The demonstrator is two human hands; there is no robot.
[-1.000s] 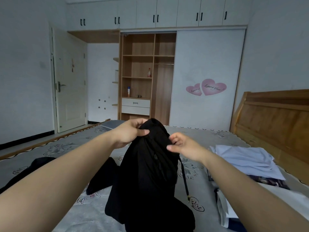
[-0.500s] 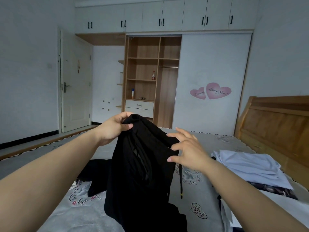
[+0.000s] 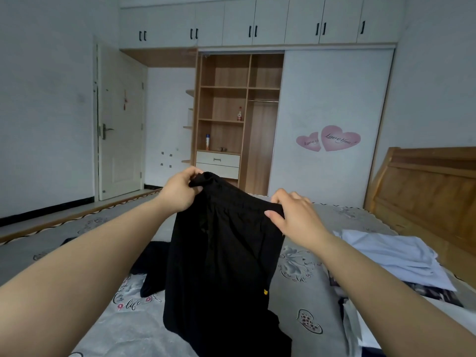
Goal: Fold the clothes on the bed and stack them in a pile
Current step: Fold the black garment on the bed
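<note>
At the far left of the frame a white door (image 3: 120, 124) is seen closed, with a metal handle at mid height. Below it, along the lower left, the grey printed bedsheet (image 3: 108, 328) is spread over the bed, and a second dark garment (image 3: 152, 269) is left lying on it, partly hidden behind the hanging cloth.

Left of centre, the left hand (image 3: 179, 191) is raised above the bed, its fingers and thumb curled round the upper left corner of the black garment (image 3: 219, 266), which is pinched at its top edge. The garment is held up in the middle of the frame, its top edge stretched between the two hands and slanting down toward the right; the rest hangs down, and its lower end is gathered on the sheet at the bottom centre. A small yellow tag is seen at its right edge.

Behind, in the upper centre, an open wooden wardrobe (image 3: 237, 117) with shelves and two white drawers is visible, two bottles standing on its shelves. On the sliding panel to its right two pink heart stickers (image 3: 328, 139) are stuck.

Right of centre, the right hand (image 3: 293, 215) grips the garment's upper right corner, thumb in front and fingers curled over the edge.

At the right, a pile of pale folded clothes (image 3: 391, 253) is laid on the bed, near the wooden headboard (image 3: 427, 191).
</note>
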